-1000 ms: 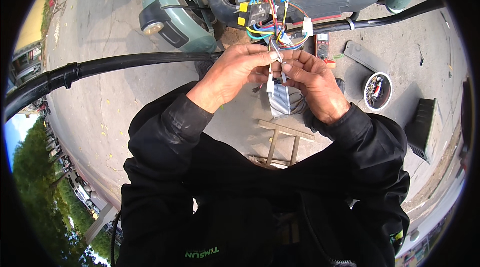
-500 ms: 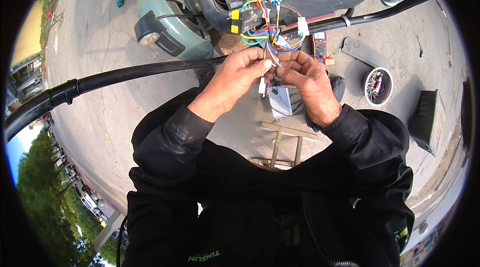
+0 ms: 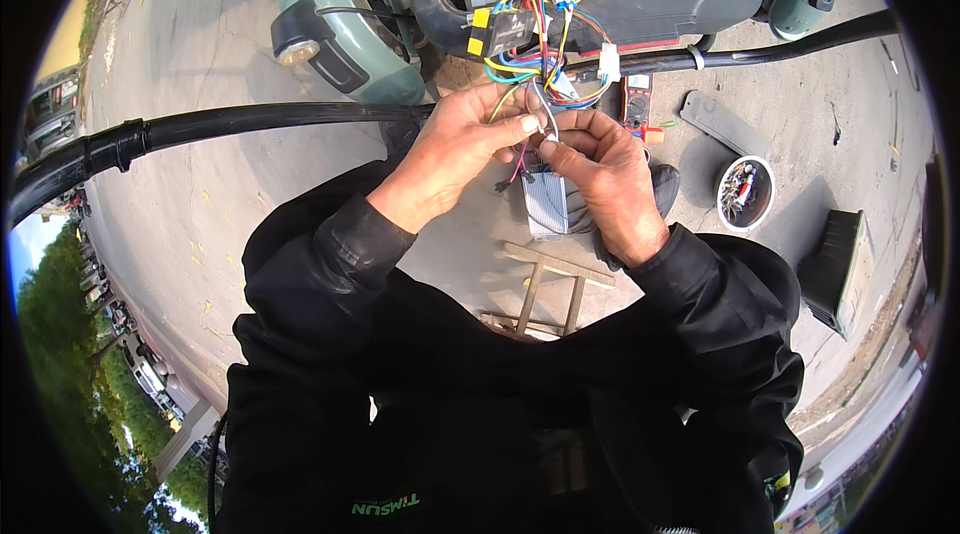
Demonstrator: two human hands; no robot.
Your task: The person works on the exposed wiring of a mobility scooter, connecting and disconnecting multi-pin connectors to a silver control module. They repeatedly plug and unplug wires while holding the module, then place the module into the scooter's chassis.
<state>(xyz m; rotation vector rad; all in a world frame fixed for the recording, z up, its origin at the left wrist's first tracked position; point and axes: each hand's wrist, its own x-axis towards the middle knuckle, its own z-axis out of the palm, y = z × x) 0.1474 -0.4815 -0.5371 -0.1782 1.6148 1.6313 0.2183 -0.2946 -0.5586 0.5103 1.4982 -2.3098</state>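
My left hand (image 3: 445,154) is closed, thumb against fingers, on thin wires that come down from the harness. Opposite it, my right hand (image 3: 612,184) pinches a pale grey-white wire (image 3: 549,118) between thumb and forefinger. The fingertips of both hands nearly meet, and they partly hide the wire ends. A yellow-green wire (image 3: 505,100) runs by the left fingers. Beneath that hand dangle pink and dark wires (image 3: 518,170). Just above is the multicoloured wiring harness (image 3: 545,39) with white connectors (image 3: 609,62), beside a dark box with yellow labels (image 3: 500,32).
A grey-green vehicle body (image 3: 345,34) and a black bar (image 3: 270,116) lie ahead. Under my hands sits a silver finned box (image 3: 546,209), with a wooden stool (image 3: 545,284) nearer. Rightward are a red multimeter (image 3: 637,104), a bucket of small parts (image 3: 745,196) and a black bin (image 3: 832,274).
The view has shifted slightly. A small white connector that hung below my left hand no longer shows there. The wires between my fingers sit differently, and the yellow-green one now bows out.
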